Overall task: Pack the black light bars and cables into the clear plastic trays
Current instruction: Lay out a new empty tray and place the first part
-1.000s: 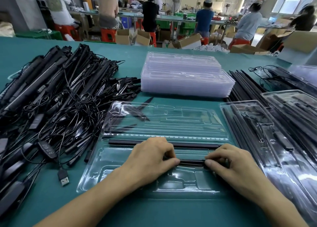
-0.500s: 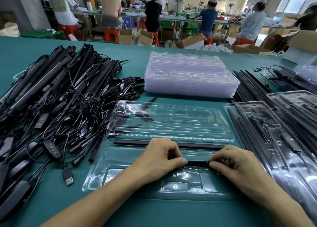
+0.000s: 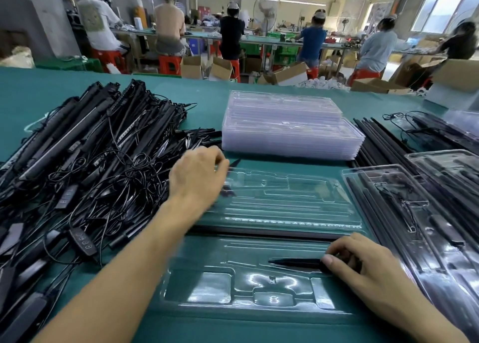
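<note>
One head-worn view — looking forward and down, close over the green table [image 3: 212, 99] — reaches the workshop behind.

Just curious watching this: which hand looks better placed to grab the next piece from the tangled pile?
Left. The left hand hovers right beside the pile on that side, while the right hand holds a black strip in the tray.
</note>
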